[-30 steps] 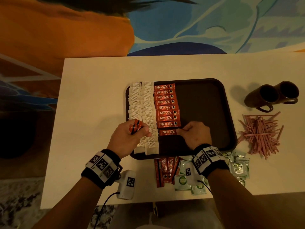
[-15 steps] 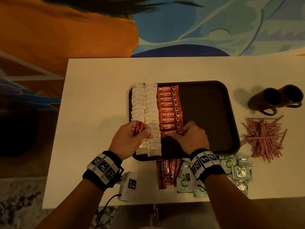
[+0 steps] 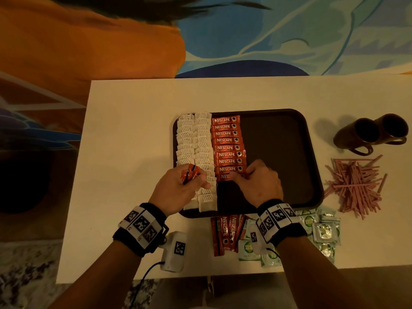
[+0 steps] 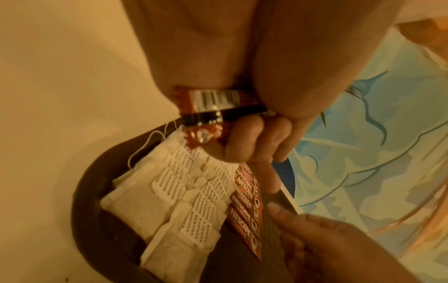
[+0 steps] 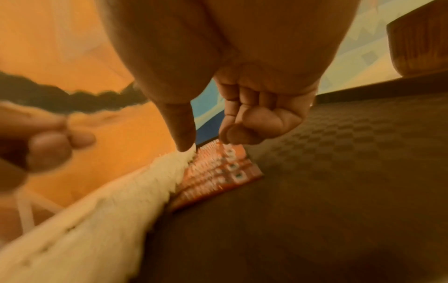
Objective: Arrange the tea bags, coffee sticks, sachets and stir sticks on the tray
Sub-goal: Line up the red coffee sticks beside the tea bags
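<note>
Dark brown tray (image 3: 278,139) with a checkered texture; white tea bags (image 3: 194,139); red coffee sticks (image 3: 226,141) lettered white; pink stir sticks (image 3: 354,186) — pale green sachets (image 3: 323,230); cream table (image 3: 133,130); brown mugs (image 3: 370,132).

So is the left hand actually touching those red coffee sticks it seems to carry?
Touching. The left wrist view shows the left hand gripping a bundle of coffee sticks, fingers curled round it; the head view agrees.

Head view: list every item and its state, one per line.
tea bags: two columns on tray
coffee sticks: one column beside them
tray: right half bare
left hand: gripping spare sticks
right hand: fingertips on nearest stick
stir sticks: heaped off-tray
sachets: off-tray
</note>
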Tool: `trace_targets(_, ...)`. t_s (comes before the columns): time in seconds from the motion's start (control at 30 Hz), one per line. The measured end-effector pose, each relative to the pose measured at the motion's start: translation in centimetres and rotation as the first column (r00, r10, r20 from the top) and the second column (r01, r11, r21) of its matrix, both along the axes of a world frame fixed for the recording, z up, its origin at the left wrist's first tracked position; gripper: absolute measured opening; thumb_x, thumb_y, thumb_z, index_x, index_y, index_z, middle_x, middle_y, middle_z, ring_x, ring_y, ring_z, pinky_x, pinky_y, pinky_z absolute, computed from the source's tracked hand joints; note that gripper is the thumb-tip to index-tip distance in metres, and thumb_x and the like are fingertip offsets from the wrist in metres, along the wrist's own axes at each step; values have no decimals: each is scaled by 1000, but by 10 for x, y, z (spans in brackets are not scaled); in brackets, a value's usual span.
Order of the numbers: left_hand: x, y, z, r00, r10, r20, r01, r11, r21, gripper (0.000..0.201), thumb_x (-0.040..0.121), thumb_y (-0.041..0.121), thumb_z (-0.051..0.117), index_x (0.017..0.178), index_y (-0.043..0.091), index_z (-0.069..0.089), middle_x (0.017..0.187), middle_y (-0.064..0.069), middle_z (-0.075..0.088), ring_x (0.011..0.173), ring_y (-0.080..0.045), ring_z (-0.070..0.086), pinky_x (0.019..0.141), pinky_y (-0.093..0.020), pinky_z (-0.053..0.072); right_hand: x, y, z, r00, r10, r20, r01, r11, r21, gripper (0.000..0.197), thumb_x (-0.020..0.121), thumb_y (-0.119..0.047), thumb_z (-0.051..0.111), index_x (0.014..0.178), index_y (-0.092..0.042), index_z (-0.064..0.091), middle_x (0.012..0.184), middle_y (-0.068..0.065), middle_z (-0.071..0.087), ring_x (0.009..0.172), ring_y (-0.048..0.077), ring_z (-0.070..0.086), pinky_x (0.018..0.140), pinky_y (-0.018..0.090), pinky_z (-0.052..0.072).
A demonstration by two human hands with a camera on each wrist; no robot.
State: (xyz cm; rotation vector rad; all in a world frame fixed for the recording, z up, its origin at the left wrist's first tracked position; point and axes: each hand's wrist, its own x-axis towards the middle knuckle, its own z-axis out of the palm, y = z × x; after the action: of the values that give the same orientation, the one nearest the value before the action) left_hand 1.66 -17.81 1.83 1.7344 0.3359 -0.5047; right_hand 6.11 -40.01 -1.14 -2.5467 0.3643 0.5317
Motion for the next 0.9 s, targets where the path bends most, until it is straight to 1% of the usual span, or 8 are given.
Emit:
trace_targets(0.1,0,-5,5,998,-57,-4,57,997,-59,15,103,27,59,106,14,67,93,-3,79,52,-21,47,52,-30,38,0,7,21,996,15,88,-36,972,232,30,87,-51,75,101,-29,61,98,-11,68,87,5,64,69,21,53)
trace_targets(0.2,1,-9,11,985,-167,30,168,985,-33,13,104,31,57,101,21,65,81,5,77,51,-16,55,52,-29,44,-4,21,44,980,136,145,-189,866,463,18,88,-40,78,100,-30,69,89,-14,70,79,-2,67,65,11,49)
trace_targets(0.33,3,-14,18,960,-277,29,277,961,18,17,104,32,56,101,17,62,64,8,71,52,-12,63,52,-23,48,-7,34,46,964,210,162,-265,794,547,9,87,-28,80,93,-29,73,83,-9,71,76,7,70,68,32,62)
trace_targets(0.47,3,-13,21,946,-324,20,325,944,-62,7,104,20,55,103,22,61,78,17,74,63,-15,70,58,-26,55,-4,31,49,976,191,103,-213,760,614,6,89,-18,78,90,-20,72,83,-5,73,70,2,69,59,17,55)
trace_targets(0.63,0,-12,18,941,-337,-8,333,934,-131,12,106,18,53,110,22,64,98,10,77,79,-28,75,66,-33,60,-6,23,45,951,291,108,-297,755,585,6,92,-19,75,93,-22,70,85,-6,72,73,3,69,63,20,56)
trace_targets(0.73,0,-7,14,951,-309,-16,303,940,-154,17,107,21,50,114,12,63,109,2,77,80,-27,73,69,-34,60,-2,12,45,966,225,126,-255,761,597,8,94,-16,72,90,-22,68,85,-7,71,70,8,69,62,23,53)
trace_targets(0.83,0,2,11,974,-224,-44,218,970,-104,21,108,24,47,112,8,61,109,1,77,75,-25,70,60,-28,55,0,-1,48,993,113,44,-107,651,752,3,96,-7,68,96,-10,66,88,4,73,73,25,75,60,34,56)
trace_targets(0.9,1,5,12,982,-187,-35,184,980,-75,25,109,27,46,114,9,62,106,1,78,67,-19,64,54,-24,49,0,-9,50,996,89,28,-72,547,834,5,95,1,66,99,0,66,94,14,75,84,34,76,72,42,62)
